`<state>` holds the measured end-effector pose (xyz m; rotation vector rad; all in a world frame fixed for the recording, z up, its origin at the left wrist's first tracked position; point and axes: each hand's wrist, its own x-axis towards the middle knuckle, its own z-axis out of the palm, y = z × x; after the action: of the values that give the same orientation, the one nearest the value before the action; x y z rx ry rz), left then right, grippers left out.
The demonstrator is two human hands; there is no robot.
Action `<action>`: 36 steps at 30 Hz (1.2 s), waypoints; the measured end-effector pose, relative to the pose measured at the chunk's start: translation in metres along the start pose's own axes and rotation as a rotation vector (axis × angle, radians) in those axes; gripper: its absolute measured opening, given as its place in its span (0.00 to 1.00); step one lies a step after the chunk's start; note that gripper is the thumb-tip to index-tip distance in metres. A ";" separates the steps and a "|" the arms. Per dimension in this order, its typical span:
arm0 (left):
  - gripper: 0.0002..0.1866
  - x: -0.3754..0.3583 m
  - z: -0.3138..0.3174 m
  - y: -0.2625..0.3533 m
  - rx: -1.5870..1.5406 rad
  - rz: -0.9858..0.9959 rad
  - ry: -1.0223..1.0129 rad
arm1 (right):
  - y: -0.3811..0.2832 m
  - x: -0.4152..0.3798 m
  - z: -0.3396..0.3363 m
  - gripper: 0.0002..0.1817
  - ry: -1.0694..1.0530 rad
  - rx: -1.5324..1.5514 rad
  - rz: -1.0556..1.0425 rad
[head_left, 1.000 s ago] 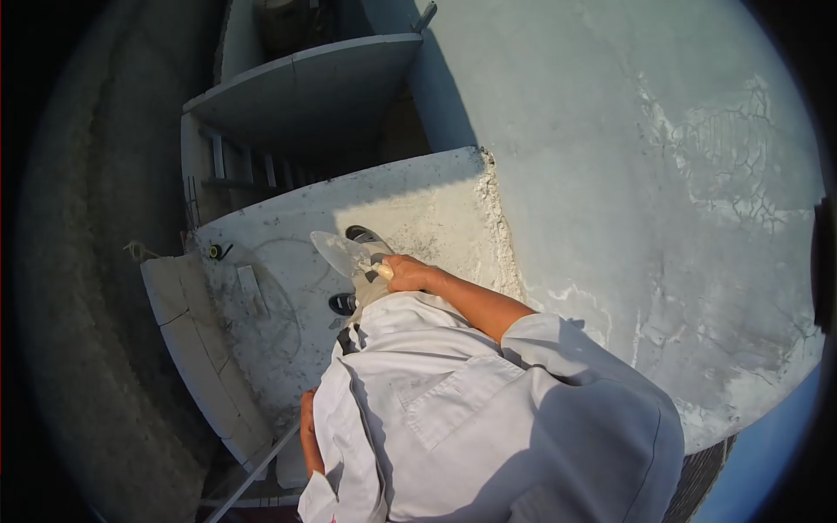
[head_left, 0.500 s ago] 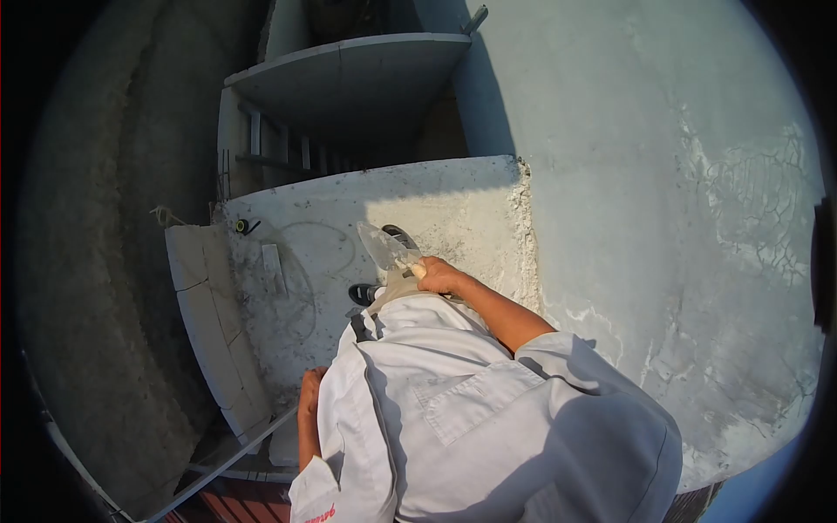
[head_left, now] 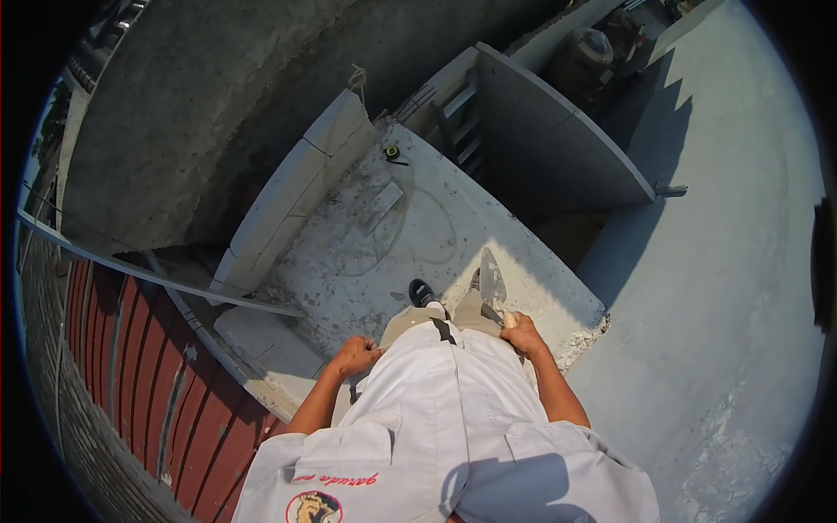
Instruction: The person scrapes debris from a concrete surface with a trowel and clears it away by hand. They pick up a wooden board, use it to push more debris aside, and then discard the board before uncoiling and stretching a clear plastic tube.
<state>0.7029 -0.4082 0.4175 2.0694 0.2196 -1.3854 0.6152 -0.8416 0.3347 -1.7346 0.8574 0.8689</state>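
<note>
The shirt is off-white, with red lettering and a round, red-rimmed emblem in black and gold. Beige trousers meet black shoes. The trowel blade is grey, its handle pale tan. Black and yellow mark the tape measure near the far-left corner of the whitish, dark-speckled slab. Dark lines stripe the brick-red roof; white streaks mottle the blue-grey wall.
</note>
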 end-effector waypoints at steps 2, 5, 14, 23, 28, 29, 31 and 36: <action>0.16 0.000 0.001 -0.005 -0.031 -0.014 -0.002 | -0.007 -0.001 0.000 0.24 -0.027 -0.013 -0.001; 0.17 0.002 -0.001 -0.013 -0.034 -0.003 -0.024 | -0.019 -0.009 0.003 0.23 -0.007 -0.051 -0.012; 0.14 0.018 -0.008 -0.024 -0.170 -0.052 -0.078 | -0.015 -0.011 0.009 0.29 0.075 -0.136 -0.056; 0.09 0.062 -0.020 -0.049 -0.209 0.092 -0.231 | -0.014 -0.013 0.009 0.31 0.098 -0.176 -0.006; 0.09 0.084 -0.018 -0.061 -0.069 0.160 -0.228 | -0.040 -0.016 -0.005 0.28 0.160 -0.050 -0.073; 0.09 0.090 -0.017 -0.064 -0.037 0.176 -0.223 | -0.048 -0.018 -0.012 0.26 0.150 -0.030 -0.076; 0.11 0.072 -0.018 -0.050 -0.038 0.138 -0.201 | -0.054 -0.015 -0.023 0.24 0.087 0.049 -0.059; 0.10 0.037 -0.016 0.005 -0.233 -0.061 -0.213 | -0.090 -0.016 -0.049 0.21 -0.192 0.034 -0.048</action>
<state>0.7336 -0.4100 0.3914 1.7251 0.3385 -1.5270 0.6919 -0.8608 0.4011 -1.6066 0.6966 0.9664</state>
